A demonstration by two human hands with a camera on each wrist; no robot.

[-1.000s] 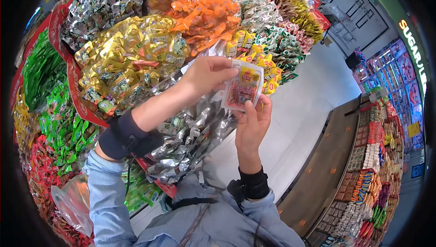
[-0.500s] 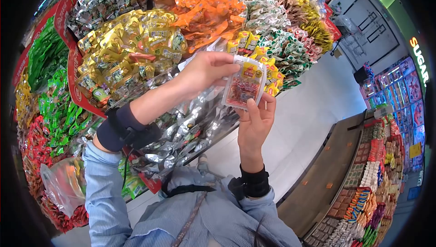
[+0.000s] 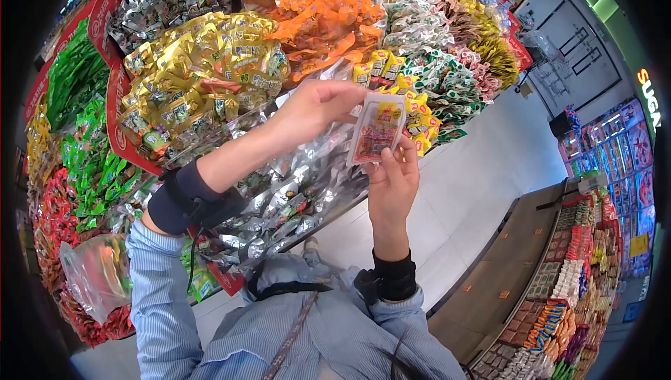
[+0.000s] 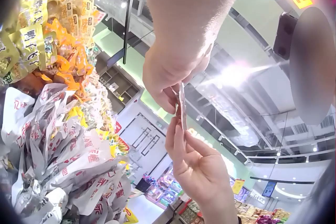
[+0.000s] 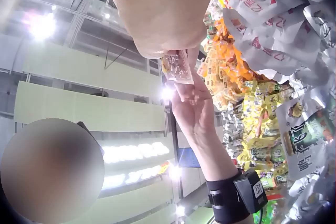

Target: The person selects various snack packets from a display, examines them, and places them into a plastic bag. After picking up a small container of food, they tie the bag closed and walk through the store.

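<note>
A small flat sealed snack packet [image 3: 378, 129], see-through with a yellow label patch and reddish contents, is held up in front of the body. My left hand [image 3: 316, 111] pinches its upper left edge between thumb and fingers. At the lower edge, the right hand [image 3: 393, 188] grips it, thumb on the printed face and fingers behind. In the left wrist view the packet [image 4: 182, 109] appears edge-on between the left hand [image 4: 176, 71] and the right hand [image 4: 202, 174]. The right wrist view shows the packet [image 5: 178, 67] partly covered by the near hand.
Behind the hands lie heaps of wrapped snacks: gold packets [image 3: 210, 65], orange packets [image 3: 328, 23], silver packets [image 3: 286, 205] and yellow packets [image 3: 419, 118]. A red bin border [image 3: 122, 121] divides them. Bright floor [image 3: 475, 163] runs along the right, beside a shelf of snacks [image 3: 570, 275].
Both hands keep hold of the packet, which has tilted so its face looks narrower. The packet has risen slightly in the head view, and the surroundings have shifted a little to the right.
</note>
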